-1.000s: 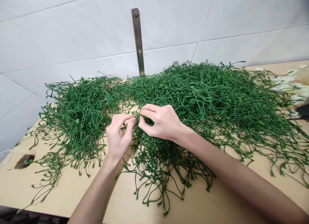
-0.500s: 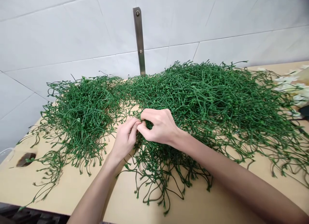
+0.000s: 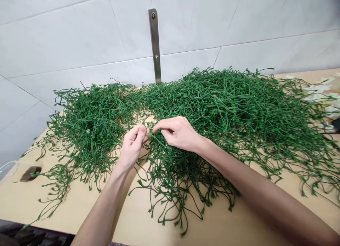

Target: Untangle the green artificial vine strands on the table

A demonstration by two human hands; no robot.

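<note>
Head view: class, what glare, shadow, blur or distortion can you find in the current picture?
Head view, top left: small glare spot on the wall; head view, lower right: soft shadow on the table along the right forearm, which looks stretched towards the corner; head view, right edge: white flowers hazier than the green stems at the middle.

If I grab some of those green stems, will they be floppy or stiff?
The green stems are probably bendy, since many curve and loop. They look light, being so thin. Lifting one might drag others, as they're tangled.
</note>
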